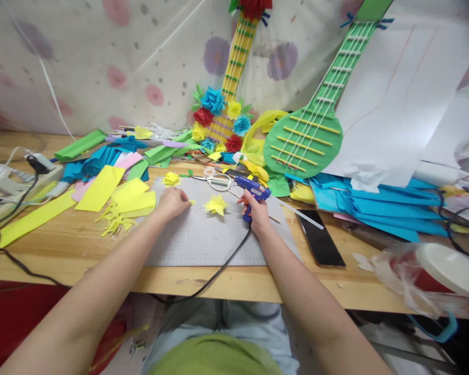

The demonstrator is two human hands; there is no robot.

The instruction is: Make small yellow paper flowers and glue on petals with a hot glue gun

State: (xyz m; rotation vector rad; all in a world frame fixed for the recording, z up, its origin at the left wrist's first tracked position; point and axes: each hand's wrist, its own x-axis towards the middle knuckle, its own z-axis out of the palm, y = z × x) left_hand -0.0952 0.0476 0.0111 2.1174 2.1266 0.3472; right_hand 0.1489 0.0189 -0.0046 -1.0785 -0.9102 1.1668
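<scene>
We work here with hot glue and yellow paper. Our left grip (173, 203) is pinched at the fingertips around a small piece of yellow paper (192, 202), low over the grey mat (219, 247) on the desk (148, 281). Our right grip (256, 209) is wrapped around the handle of a blue glue gun (254, 188), whose nozzle points leftward, toward the scissors (220, 182) lying beyond and between both grips; whether the trigger is squeezed, we cannot tell. Between the two grips, on the mat, sits a yellow paper flower (216, 205) with pointed petals spread open, and just beyond the left grip rests a fuller yellow rose (171, 179). We judge the step in hand to be gluing petals, with the piece in the left grip probably a part to be joined. The next move, in our view, calls for bringing nozzle and paper together, laying a small dab of glue near the edge, and keeping our fingertips clear of the heat. As for writing, a pale label (256, 191) shows on the gun just above the right grip, but its print is too small to read; the phone (322, 239) to the right of that grip has a dark screen, and we find no legible brand.
</scene>
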